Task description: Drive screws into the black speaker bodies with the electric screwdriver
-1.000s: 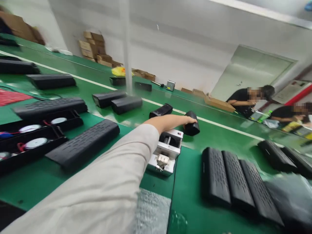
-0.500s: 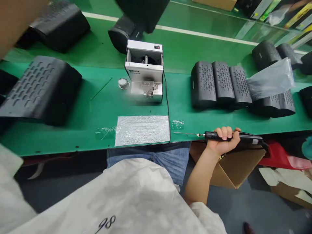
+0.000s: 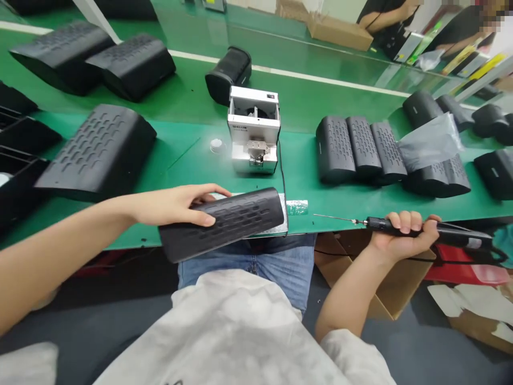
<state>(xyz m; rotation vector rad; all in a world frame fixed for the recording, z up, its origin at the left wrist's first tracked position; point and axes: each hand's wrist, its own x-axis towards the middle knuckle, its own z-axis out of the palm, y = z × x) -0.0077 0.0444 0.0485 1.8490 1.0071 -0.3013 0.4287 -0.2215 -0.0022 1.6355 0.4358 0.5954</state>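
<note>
My left hand (image 3: pixel 188 206) grips a black plastic housing (image 3: pixel 232 216) with rows of slots, thumb on its upper face. The housing is tilted above a bubble-wrap pad (image 3: pixel 280 222) at the bench's front edge and hides most of it. Wrapped around a black electric screwdriver (image 3: pixel 452 233), my right hand (image 3: pixel 404 235) is to the right of the pad. The long thin bit (image 3: pixel 334 216) points left, apart from the housing. Behind the pad stands a white-and-silver screw feeder (image 3: pixel 256 133), with a small round white container (image 3: pixel 216 146) to its left.
Slotted black housings stand on the right (image 3: pixel 336 149), one under a clear plastic bag (image 3: pixel 433 141). A larger housing (image 3: pixel 100 149) is at left. Another black unit (image 3: pixel 228 75) sits behind the feeder. Below right is an open cardboard box (image 3: pixel 404 283). People's arms (image 3: pixel 380 20) show across the line.
My left hand has come down to the front edge with the black housing, now over the bubble-wrap pad. My right hand still holds the screwdriver, and the camera view has shifted.
</note>
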